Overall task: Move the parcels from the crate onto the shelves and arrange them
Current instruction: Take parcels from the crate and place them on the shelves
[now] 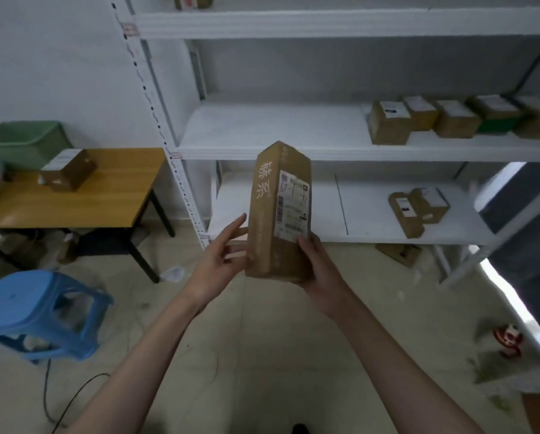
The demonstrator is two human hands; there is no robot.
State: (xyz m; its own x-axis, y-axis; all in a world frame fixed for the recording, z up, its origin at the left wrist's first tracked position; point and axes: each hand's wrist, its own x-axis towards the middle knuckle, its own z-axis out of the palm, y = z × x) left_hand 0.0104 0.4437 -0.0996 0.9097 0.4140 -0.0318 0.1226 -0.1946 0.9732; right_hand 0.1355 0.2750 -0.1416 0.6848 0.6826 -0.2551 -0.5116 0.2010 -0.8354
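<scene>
Brown cardboard made up the parcel [278, 211] held in front of the white shelves [325, 142], a tall narrow box standing on end with its long axis close to vertical and its top tipped slightly away. White characters ran down its left face, and a white shipping label [293, 205] on the right face carried handwriting that looked like "4-1-19" turned sideways, with barcodes and small print too blurred to read. The right hand [320, 270] gripped the box at its lower right corner, fingers curled behind it and the thumb lying on the label face. The left hand [221, 261] was open — its straight fingers [236, 225] lay against the lower left face. On the middle shelf a row of labelled parcels [450, 117] sat at the right, one of them with a green side; on the lower shelf two more boxes [419, 208] leaned together. To the left a wooden bench [112, 189] carried a single labelled box [68, 170] and a green crate [21, 142] — its contents could not be seen. A blue plastic stool [40, 314] stood on the floor below the bench.
</scene>
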